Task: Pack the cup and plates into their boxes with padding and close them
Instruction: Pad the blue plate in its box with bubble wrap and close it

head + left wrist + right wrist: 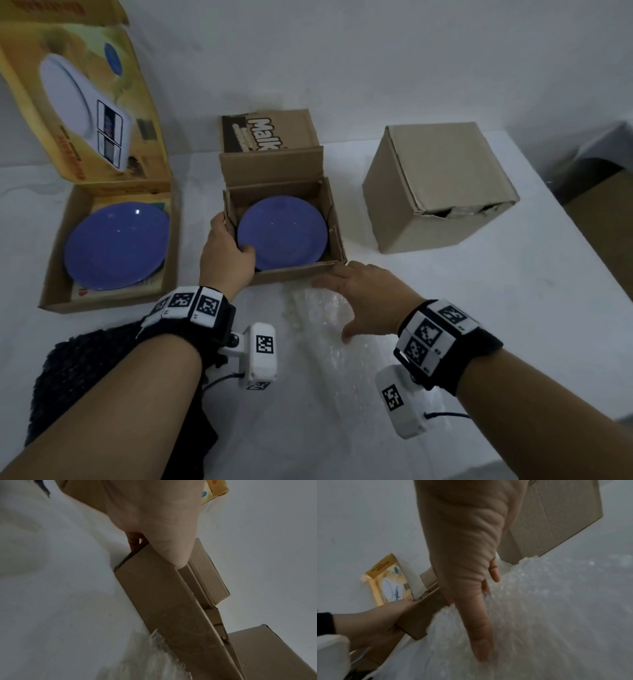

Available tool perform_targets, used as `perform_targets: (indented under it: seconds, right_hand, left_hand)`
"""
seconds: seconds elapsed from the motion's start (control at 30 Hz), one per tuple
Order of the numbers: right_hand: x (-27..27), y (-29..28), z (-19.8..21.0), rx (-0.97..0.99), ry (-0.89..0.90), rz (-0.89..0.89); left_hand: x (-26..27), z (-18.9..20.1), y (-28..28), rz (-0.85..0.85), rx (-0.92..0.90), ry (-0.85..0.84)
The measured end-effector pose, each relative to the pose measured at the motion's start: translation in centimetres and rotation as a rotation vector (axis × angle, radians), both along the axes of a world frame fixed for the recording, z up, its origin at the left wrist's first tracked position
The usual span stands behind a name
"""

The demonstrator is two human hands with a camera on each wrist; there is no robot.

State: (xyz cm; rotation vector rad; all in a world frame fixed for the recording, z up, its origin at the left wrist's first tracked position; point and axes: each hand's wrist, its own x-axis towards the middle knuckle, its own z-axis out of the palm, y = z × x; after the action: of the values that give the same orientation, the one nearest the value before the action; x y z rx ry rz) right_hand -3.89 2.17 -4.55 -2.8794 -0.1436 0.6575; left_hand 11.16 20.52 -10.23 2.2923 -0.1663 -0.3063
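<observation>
The white bench (445, 308) carries three boxes. At far left, the yellow printed box (85, 113) stands with its lid raised, a white scale pictured on it; its lettering is too blurred to read. A large blue plate (116, 245) lies in its tray. At right sits a closed plain carton (442, 185). In the middle, the small open box (298, 270) has a raised flap printed "Malk", the rest cut off; a smaller blue plate (282, 233) lies inside. Only the head view shows the plates and this print. A sheet of bubble wrap (329, 329) lies on the bench just before the small box; the right wrist view shows its bubbled texture reaching the box's front wall. A dark knitted cloth (85, 377) lies under the left forearm.

The left hand (227, 253) grips the small box's near-left corner, thumb over the rim touching the plate; the left wrist view shows the thumb hooked on the wall's edge. The right hand (366, 294) lies spread, palm down, fingers straight on the bubble wrap beside the box's near-right corner, holding nothing.
</observation>
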Motion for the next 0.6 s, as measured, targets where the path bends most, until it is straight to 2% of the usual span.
perform_targets:
  seconds: [0.1,0.23,0.3,0.4,0.53,0.57,0.6]
  right_hand:
    - [-0.3,0.2,-0.3,0.013,-0.031,-0.031]
    - [-0.4,-0.3,0.9,0.099,-0.231,-0.062]
    - [0.0,-0.6,2.1,0.155,-0.277,-0.106]
    - [1.3,-1.4,3.6,0.184,-0.353,-0.222]
    - [2.9,-1.8,4.0,0.265,-0.742,-0.53]
    - [3.2,-1.6,4.0,0.305,-0.743,-0.578]
    - [3.3,-1.4,3.9,0.354,-0.664,-0.577]
  left_hand:
    - [-0.1,0.1,0.0,0.0,-0.007,0.008]
    - [-0.3,0.4,0.1,-0.006,-0.007,0.013]
    - [-0.3,0.5,0.1,-0.01,-0.007,0.021]
    - [-0.3,0.4,0.2,-0.014,-0.024,0.044]
    - [-0.3,0.7,0.1,-0.016,-0.061,0.063]
    - [-0.3,0.7,0.1,-0.014,-0.065,0.066]
    - [-0.2,0.7,0.1,-0.012,-0.069,0.065]
